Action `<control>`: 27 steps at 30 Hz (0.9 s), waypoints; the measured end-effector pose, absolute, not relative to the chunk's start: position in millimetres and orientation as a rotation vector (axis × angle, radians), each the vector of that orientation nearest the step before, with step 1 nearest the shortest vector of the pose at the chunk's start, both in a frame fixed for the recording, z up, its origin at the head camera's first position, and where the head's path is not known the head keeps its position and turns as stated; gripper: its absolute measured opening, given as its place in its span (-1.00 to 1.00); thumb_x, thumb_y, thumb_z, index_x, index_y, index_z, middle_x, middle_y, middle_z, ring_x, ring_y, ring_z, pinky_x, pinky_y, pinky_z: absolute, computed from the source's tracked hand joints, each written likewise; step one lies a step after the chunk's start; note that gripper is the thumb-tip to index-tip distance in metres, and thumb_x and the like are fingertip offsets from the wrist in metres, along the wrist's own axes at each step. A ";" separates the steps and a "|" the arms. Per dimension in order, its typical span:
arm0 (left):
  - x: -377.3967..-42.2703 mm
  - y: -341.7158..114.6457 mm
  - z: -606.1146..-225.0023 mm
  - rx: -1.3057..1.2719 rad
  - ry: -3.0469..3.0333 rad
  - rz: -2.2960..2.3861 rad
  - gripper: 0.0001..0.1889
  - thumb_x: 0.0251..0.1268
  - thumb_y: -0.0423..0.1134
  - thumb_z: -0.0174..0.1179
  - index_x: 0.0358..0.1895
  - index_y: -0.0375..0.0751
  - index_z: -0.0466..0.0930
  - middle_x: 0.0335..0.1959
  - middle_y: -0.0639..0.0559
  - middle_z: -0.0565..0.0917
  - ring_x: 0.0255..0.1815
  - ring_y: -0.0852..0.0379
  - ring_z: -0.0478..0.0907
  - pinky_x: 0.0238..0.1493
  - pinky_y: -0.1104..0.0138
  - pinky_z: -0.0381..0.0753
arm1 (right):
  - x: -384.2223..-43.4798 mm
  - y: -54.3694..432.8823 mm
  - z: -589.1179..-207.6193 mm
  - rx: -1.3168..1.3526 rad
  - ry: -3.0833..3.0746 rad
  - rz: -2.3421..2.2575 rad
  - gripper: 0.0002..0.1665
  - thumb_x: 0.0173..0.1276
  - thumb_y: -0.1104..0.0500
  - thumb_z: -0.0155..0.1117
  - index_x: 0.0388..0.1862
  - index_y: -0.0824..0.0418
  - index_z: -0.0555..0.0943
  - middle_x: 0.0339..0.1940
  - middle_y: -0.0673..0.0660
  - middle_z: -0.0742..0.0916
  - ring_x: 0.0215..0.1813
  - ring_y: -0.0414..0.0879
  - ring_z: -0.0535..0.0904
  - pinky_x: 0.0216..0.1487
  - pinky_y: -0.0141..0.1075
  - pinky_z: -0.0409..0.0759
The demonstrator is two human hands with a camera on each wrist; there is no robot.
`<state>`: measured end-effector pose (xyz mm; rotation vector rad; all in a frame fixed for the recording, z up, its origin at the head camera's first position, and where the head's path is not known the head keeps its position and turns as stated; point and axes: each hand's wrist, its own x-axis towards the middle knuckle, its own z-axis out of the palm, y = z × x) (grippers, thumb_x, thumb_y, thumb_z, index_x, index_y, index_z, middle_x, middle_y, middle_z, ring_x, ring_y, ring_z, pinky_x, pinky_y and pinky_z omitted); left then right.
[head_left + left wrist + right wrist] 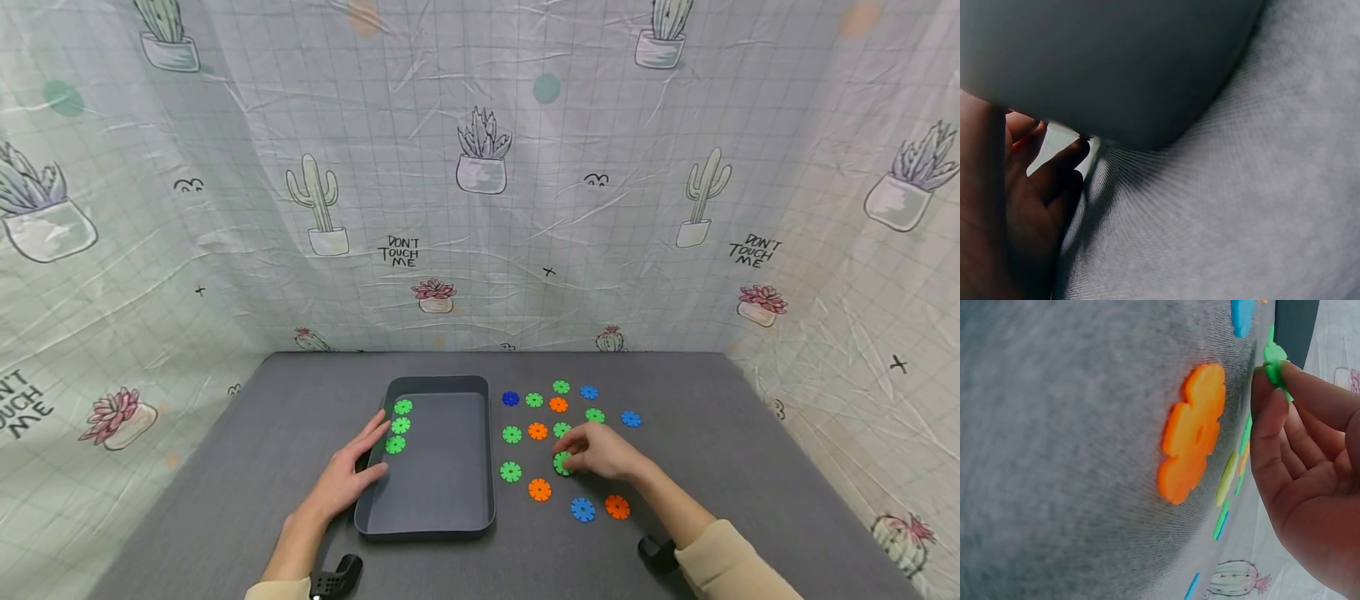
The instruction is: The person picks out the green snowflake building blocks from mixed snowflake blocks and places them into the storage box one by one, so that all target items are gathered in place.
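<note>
Loosely spread, the left hand (347,482) rests at the left rim of a dark-grey rectangular tray (442,487), its long axis running away from the person; three green notched discs (401,425) line its left side. Right of the tray, the right hand (606,451) pinches a matching green disc (560,464). Behind, pale cactus-printed cloth (547,225) reads "DON'T TOUCH ME".

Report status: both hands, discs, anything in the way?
Right hand pinching a green disc. Left hand at left rim of tray. Three green discs in the tray. Loose discs between right hand and tray.
</note>
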<state>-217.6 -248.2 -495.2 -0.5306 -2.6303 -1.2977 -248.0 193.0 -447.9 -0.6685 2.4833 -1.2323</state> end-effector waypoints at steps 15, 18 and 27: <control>-217.9 -248.4 -495.5 -0.519 -2.634 -1.308 -0.31 0.30 -0.39 0.27 0.51 -0.28 0.31 0.60 -0.07 0.16 0.56 -0.26 0.07 0.35 -0.32 0.07 | -255.9 162.5 -427.0 -0.482 2.405 -1.444 -0.75 0.38 0.24 0.33 -0.09 0.42 0.71 -0.32 0.14 0.78 -0.31 0.16 0.70 -0.32 -0.19 0.62; -217.8 -248.5 -495.4 -0.524 -2.631 -1.308 -0.32 0.30 -0.38 0.26 0.51 -0.28 0.32 0.60 -0.07 0.16 0.56 -0.26 0.07 0.35 -0.32 0.07 | -259.1 151.9 -424.3 -0.483 2.383 -1.482 -0.72 0.39 0.26 0.31 -0.05 0.47 0.69 -0.31 0.18 0.79 -0.24 0.28 0.70 -0.32 -0.18 0.63; -219.0 -250.7 -499.9 -0.556 -2.601 -1.289 -0.33 0.30 -0.36 0.27 0.49 -0.29 0.35 0.59 -0.08 0.17 0.55 -0.27 0.09 0.32 -0.33 0.11 | -266.4 120.3 -417.7 -0.431 2.310 -1.570 -0.74 0.37 0.28 0.30 -0.03 0.40 0.71 -0.28 0.15 0.79 -0.18 0.26 0.70 -0.18 -0.05 0.66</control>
